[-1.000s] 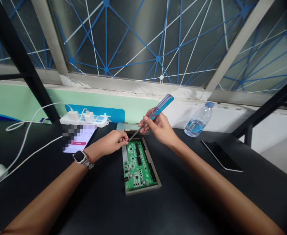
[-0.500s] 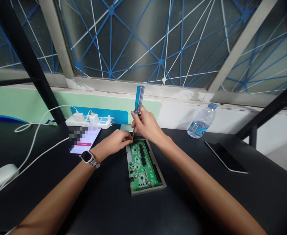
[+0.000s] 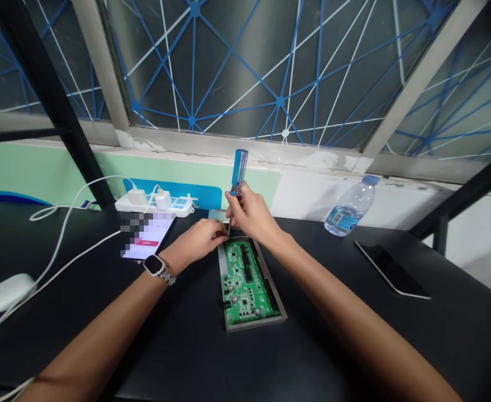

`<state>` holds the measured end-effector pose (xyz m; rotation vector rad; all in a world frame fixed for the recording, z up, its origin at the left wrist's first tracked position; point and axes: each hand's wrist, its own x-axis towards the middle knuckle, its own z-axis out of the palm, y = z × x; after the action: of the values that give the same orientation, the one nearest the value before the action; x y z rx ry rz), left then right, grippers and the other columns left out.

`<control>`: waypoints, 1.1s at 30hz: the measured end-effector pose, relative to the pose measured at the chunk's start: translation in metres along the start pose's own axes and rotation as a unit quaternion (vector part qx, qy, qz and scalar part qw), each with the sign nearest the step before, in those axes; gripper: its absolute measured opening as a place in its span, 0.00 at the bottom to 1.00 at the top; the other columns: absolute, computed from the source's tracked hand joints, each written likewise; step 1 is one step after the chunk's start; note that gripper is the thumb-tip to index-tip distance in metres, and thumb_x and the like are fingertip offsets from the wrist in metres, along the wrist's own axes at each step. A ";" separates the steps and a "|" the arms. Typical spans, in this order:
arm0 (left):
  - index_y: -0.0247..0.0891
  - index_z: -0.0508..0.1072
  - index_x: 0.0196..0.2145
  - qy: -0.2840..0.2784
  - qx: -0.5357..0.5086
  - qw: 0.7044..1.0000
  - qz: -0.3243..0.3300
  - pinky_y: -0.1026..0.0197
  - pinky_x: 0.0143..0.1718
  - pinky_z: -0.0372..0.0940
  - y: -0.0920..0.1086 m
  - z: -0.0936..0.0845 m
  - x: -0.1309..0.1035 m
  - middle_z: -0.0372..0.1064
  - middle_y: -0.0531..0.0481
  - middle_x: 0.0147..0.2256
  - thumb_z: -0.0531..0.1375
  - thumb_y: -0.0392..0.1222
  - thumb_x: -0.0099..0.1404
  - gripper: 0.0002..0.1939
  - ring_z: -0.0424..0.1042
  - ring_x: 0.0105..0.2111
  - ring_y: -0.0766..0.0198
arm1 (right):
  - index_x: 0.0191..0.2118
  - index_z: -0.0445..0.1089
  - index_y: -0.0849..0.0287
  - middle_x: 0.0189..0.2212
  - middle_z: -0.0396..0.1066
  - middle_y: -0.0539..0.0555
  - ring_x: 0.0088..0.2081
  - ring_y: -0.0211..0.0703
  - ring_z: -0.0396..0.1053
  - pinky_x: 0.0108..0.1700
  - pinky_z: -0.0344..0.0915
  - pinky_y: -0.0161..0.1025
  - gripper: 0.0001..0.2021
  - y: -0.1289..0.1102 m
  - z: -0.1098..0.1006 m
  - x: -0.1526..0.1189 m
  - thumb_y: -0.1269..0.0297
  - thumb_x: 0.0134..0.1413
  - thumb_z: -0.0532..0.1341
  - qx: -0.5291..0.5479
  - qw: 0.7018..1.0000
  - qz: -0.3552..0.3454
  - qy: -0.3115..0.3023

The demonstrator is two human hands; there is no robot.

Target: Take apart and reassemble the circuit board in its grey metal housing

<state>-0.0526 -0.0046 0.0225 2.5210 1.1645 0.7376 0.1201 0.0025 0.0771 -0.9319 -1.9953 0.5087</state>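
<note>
A screwdriver (image 3: 239, 167) with a clear blue handle stands nearly upright in my right hand (image 3: 251, 211), its shaft pointing down between the fingers. The tip reaches the far left corner of a green circuit board (image 3: 249, 282) set in a grey metal frame (image 3: 279, 301) on the desk. At that same corner my left hand (image 3: 205, 240) has its thumb and fingers pinched together beside the shaft. Whether anything small sits between the left fingertips is hidden.
Left of the board lies a lit phone (image 3: 155, 234), with a white power strip (image 3: 178, 205) behind it. A white adapter (image 3: 10, 292) with cables is at far left. A water bottle (image 3: 346, 215) and a dark phone (image 3: 390, 271) are on the right of the black desk (image 3: 178, 346).
The camera view has shifted slightly. Both hands keep their places at the board's far corner, and the screwdriver is still upright.
</note>
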 end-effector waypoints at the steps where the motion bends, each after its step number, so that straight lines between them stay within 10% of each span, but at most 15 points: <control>1: 0.36 0.75 0.32 0.002 0.002 1.000 -0.002 0.60 0.32 0.61 0.001 0.000 0.000 0.73 0.47 0.30 0.58 0.38 0.66 0.08 0.70 0.29 0.61 | 0.38 0.55 0.54 0.23 0.69 0.49 0.23 0.41 0.71 0.27 0.66 0.38 0.09 0.000 0.000 0.000 0.55 0.68 0.51 0.000 1.000 0.000 -0.002; 17: 0.35 0.75 0.34 -0.009 -0.006 1.000 -0.016 0.59 0.33 0.63 -0.002 0.003 0.000 0.73 0.46 0.31 0.58 0.39 0.66 0.07 0.72 0.31 0.60 | 0.39 0.56 0.54 0.24 0.70 0.49 0.24 0.41 0.71 0.29 0.65 0.38 0.07 0.000 0.001 -0.001 0.57 0.68 0.51 0.001 1.000 -0.005 -0.028; 33: 0.36 0.68 0.30 0.178 -0.274 0.941 -0.088 0.61 0.34 0.67 0.007 0.029 0.007 0.72 0.49 0.30 0.63 0.46 0.61 0.11 0.73 0.32 0.60 | 0.39 0.57 0.53 0.25 0.71 0.50 0.25 0.42 0.71 0.29 0.66 0.38 0.09 0.011 0.004 -0.002 0.55 0.67 0.52 0.010 1.000 0.003 -0.015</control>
<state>-0.0286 -0.0043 0.0035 1.8462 1.0776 1.2983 0.1224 0.0081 0.0667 -0.9229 -2.0112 0.5478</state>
